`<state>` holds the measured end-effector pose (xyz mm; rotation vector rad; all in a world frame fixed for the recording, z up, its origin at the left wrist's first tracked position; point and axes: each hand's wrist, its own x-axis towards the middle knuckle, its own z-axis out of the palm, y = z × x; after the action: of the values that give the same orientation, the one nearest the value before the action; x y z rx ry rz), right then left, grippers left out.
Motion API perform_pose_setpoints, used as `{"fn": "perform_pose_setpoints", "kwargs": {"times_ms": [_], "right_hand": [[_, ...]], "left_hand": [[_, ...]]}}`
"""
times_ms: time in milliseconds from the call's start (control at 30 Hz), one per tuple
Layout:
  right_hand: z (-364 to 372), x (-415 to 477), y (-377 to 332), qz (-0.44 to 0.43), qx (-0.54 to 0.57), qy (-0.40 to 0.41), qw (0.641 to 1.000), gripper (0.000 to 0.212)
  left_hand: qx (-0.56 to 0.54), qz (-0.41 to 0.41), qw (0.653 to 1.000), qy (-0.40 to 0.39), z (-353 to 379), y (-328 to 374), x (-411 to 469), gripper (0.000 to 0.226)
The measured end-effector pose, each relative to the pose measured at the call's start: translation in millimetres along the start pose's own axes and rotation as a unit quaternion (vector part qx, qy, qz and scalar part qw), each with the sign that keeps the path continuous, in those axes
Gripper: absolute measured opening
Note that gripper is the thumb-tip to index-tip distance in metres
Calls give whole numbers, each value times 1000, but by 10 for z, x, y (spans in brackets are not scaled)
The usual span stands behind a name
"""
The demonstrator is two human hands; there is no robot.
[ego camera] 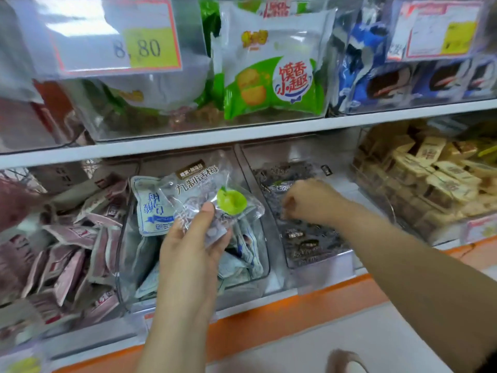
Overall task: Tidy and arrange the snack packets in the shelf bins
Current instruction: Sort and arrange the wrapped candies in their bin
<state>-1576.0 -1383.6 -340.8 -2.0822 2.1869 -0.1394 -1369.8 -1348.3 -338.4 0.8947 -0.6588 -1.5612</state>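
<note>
A clear plastic plum packet (204,195) with a green fruit picture is gripped in the left hand (188,246) fingers above a clear bin (266,265) of blue-and-white packets (152,208), while the right hand (309,201), fingers curled with the grasp unclear, reaches into the neighbouring clear bin (320,261) of dark packets (304,238) on an orange-edged shelf (295,300).

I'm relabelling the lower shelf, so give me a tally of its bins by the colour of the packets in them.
Pink-packet bin: 1
Blue-and-white-packet bin: 1
Dark-packet bin: 1
Tan-packet bin: 1
Total: 4 bins; the far left edge is too blurred to tell apart.
</note>
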Motion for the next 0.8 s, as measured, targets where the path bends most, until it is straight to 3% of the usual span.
{"fn": "perform_pose_setpoints", "kwargs": {"times_ms": [133, 200, 333, 433, 533, 667, 767, 800], "right_hand": [[117, 192, -69, 0, -137, -33, 990, 14], [117, 198, -67, 3, -147, -13, 989, 11], [22, 41, 19, 62, 30, 84, 994, 19], [-99, -279, 101, 121, 218, 216, 944, 28], [-106, -720, 132, 173, 426, 272, 846, 24], [44, -1181, 91, 231, 557, 274, 749, 20], [47, -1322, 150, 220, 548, 279, 757, 22], [4, -1351, 174, 197, 538, 275, 772, 21]], "left_hand": [[-6, 11, 1000, 14, -3, 25, 34, 5], [-4, 7, 1000, 17, 9, 27, 42, 20], [21, 7, 1000, 12, 53, 25, 32, 67], [50, 0, 999, 10, 85, 32, 2, 76], [93, -1, 995, -21, 84, 22, -23, 71], [173, -13, 982, -74, 94, -40, -112, 57], [236, 11, 965, -110, 113, -93, -168, 19], [254, 20, 959, -125, 100, -99, -169, 19]]}}
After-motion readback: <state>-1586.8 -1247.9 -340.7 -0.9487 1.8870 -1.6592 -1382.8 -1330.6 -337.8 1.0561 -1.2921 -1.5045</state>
